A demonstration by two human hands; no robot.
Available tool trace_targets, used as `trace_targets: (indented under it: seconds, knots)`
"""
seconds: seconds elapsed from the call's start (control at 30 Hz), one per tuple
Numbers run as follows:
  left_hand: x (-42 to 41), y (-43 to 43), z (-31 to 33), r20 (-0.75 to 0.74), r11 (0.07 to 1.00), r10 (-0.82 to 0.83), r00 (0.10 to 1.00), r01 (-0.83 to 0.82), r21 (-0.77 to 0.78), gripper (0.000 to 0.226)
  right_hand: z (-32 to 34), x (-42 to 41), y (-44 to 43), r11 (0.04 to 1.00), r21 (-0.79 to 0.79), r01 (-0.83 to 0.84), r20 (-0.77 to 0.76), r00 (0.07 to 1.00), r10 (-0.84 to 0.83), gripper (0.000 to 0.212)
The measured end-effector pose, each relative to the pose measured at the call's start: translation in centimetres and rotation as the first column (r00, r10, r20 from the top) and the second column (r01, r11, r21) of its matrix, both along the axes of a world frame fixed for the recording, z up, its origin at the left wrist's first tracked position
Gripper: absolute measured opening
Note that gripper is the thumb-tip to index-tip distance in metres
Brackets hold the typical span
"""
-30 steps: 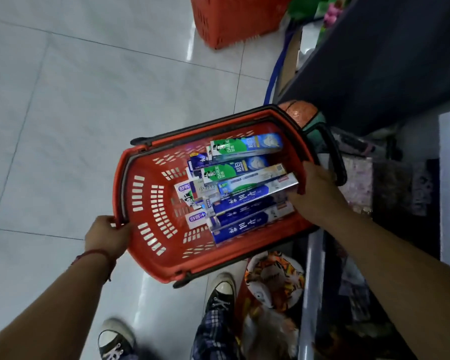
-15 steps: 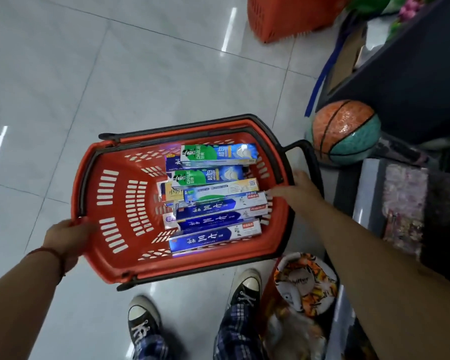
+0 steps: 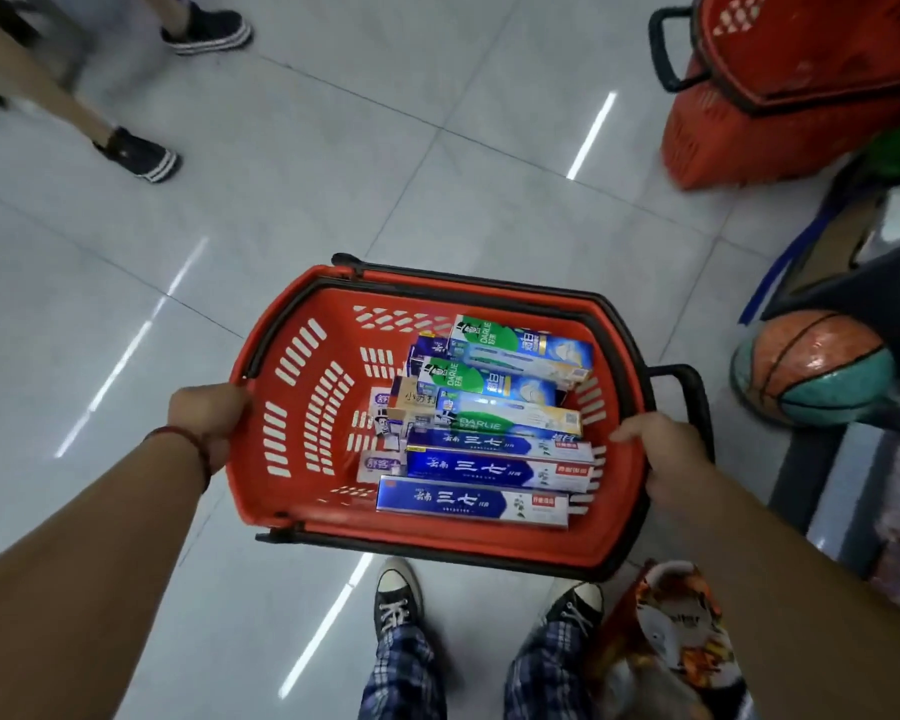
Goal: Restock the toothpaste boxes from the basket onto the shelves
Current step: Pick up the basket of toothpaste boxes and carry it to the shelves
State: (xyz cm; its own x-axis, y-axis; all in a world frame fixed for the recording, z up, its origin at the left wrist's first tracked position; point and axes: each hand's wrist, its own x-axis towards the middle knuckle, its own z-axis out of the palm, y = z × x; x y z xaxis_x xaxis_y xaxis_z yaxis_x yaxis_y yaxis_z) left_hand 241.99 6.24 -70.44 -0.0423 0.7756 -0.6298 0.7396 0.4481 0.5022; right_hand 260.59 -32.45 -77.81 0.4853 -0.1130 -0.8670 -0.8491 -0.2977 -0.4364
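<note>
- The toothpaste boxes (image 3: 489, 423) are lying flat in a loose stack inside the red basket (image 3: 292, 407), crowded toward its right end; green and blue ones are sitting farther out, three dark blue ones nearest the person; none is reaching a shelf yet.
- The basket is hanging over the tiled floor (image 3: 230, 174), carried by its two short ends; its black handles are lying folded down along the rim.
- The left hand (image 3: 206, 420) is gripping the left rim, its fingers (image 3: 230, 402) curling tightly over the edge; a red cord is circling the wrist.
- The right hand (image 3: 663, 452) is clasping the right rim, thumb resting on top; the other fingers are going under the edge and I cannot tell how they are lying.
- Both arms are stretching forward and down, nearly straight, elbows low; the basket is sitting roughly level between them.
- To my eye the step in hand is bringing the basket to the shelves; since the load is bunching rightward, the right arm is taking more weight, so holding it level is worth the care, or the top boxes may be sliding.
- Setting it down close by before picking would be freeing a hand.
- A basketball (image 3: 811, 366) is resting near the right hand; a second red basket (image 3: 801, 85) is standing well apart beyond it; both are narrowing the path on that side.
</note>
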Motion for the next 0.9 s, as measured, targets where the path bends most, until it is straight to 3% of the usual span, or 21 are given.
trace_targets:
  seconds: [0.1,0.23,0.33,0.47,0.6,0.7,0.8,0.9]
  knots:
    - [-4.2,2.5,6.8,0.059,0.994,0.093,0.994,-0.096,0.047,0.026,5.5,-1.0,4.8,0.989,-0.025,-0.143,0.058,0.988,0.144,0.037]
    - [-10.8,4.9,15.4,0.162,0.962,0.227,0.960,-0.247,0.118,0.025,12.4,-2.3,11.1,0.917,-0.095,-0.386,0.216,0.892,0.398,0.074]
    - [-17.4,6.1,21.6,0.247,0.918,0.338,0.908,-0.376,0.124,0.028,20.0,-4.6,16.7,0.822,-0.154,-0.548,0.351,0.748,0.564,0.068]
    - [-27.3,5.5,28.9,0.338,0.824,0.466,0.818,-0.540,0.173,0.021,29.3,-9.3,22.7,0.625,-0.305,-0.718,0.474,0.455,0.754,0.050]
    - [-37.4,3.5,36.4,0.473,0.664,0.593,0.652,-0.728,0.171,0.017,36.9,-15.8,29.0,0.484,-0.392,-0.783,0.534,0.235,0.812,0.043]
    - [-45.7,1.5,39.9,0.582,0.530,0.647,0.493,-0.839,0.122,0.038,41.9,-22.3,33.2,0.420,-0.415,-0.807,0.569,0.130,0.812,0.050]
    - [-54.6,-1.0,41.9,0.640,0.362,0.684,0.351,-0.924,0.119,0.037,45.5,-30.0,37.1,0.326,-0.408,-0.853,0.598,0.020,0.801,0.050]
    - [-64.4,-5.2,42.9,0.661,0.202,0.717,0.220,-0.974,0.106,0.062,47.9,-39.6,39.9,0.183,-0.408,-0.894,0.617,-0.123,0.777,0.045]
